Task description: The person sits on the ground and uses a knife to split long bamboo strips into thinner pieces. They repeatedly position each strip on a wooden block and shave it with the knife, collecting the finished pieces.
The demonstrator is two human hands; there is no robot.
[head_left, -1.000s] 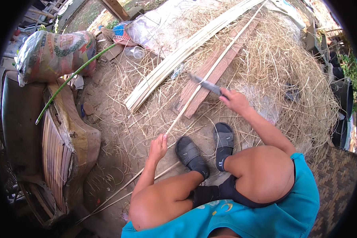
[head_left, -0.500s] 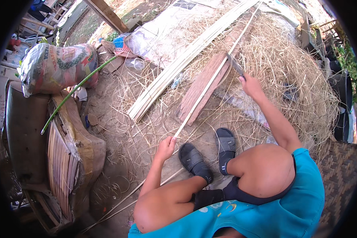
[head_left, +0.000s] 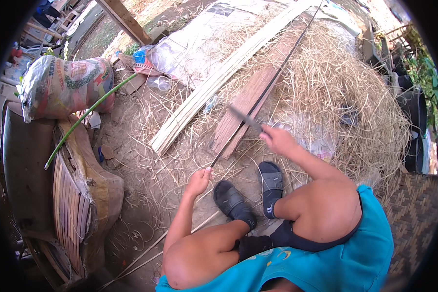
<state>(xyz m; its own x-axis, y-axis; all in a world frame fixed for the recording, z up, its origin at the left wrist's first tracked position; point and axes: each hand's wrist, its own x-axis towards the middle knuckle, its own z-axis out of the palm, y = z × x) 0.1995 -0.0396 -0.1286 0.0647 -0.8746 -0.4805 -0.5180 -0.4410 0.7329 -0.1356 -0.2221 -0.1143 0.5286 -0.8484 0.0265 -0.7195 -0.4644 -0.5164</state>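
My left hand (head_left: 198, 182) is closed round the near end of a long, thin bamboo strip (head_left: 288, 63), which slants away to the far right and shows a dark face. Beneath the strip, a rough brown wooden board (head_left: 248, 95) lies on the ground. In my right hand (head_left: 280, 141) is a knife (head_left: 246, 118); its blade lies across the strip over the near part of the board. Left of the board rests a bundle of pale split strips (head_left: 204, 95).
A heap of straw-like shavings (head_left: 345, 87) spreads on the right. At left are a stuffed sack (head_left: 63, 85), a green stalk (head_left: 90, 110) and a worn, slatted seat (head_left: 102, 180). A woven mat (head_left: 409, 214) lies at lower right.
The knife and my right hand have come nearer along the strip, toward my left hand. The strip showed a pale face before and shows a dark one now. My left hand still holds its end.
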